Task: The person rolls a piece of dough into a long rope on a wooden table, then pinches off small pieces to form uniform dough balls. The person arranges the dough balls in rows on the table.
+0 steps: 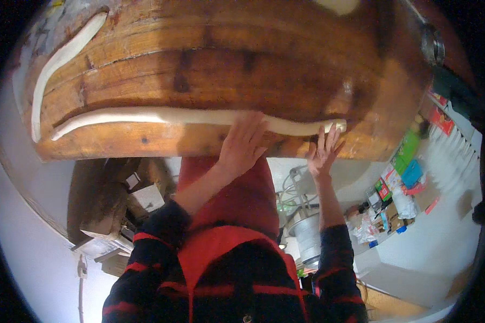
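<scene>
A long pale rope of dough lies along the near side of a brown wooden table. My left hand rests flat across the rope's middle; its edges are slightly blurred. At the rope's right end, my right hand touches the dough with spread fingertips. Neither hand is closed around it. Thin and tapered, the rope's left end bends toward the front edge. A second dough rope curves along the table's left side, its lower tip close to the first one's thin end.
Part of a pale lump shows at the far edge of view. A round metal object sits by the table's right side. Below on the right are packages and bags and a metal cylinder. Brown boxes stand at lower left.
</scene>
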